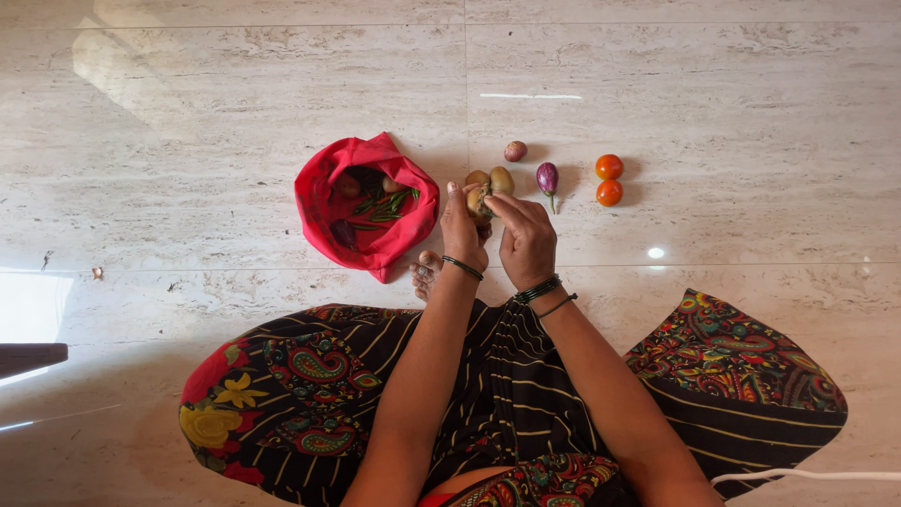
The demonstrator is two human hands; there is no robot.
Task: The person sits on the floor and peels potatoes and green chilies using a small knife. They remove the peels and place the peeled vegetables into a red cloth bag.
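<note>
Potatoes are being sorted out on the pale marble floor (188, 141), as far as I can judge: the person, sitting with a dark patterned skirt (310, 394) spreading across the lower half of the frame, is holding both hands together just above the centre. The left hand (463, 230) is closing its grip around a small brownish potato (480, 202), fingers wrapping its left side, while the right hand (526, 239) is pinching the same potato from the right with thumb and fingertips. Neither grip is open; both are bearing on that one potato, which is sitting just off the floor, touching or nearly touching two more potatoes (497, 178) lying right above it.

Further right in the upper middle, a small reddish onion (515, 150) is lying apart, then a purple eggplant (547, 176), then two orange-red tomatoes (609, 179) stacked one above the other. My judgement is that the held potato is being inspected or placed with its group, and the next move calls for letting it down gently beside the other two so that none rolls away.

To the left of the hands, a red cloth bag (324, 221) is lying open, its rim rolled back, showing green chillies and a few darker vegetables inside. No labels or printed signs are showing anywhere.
</note>
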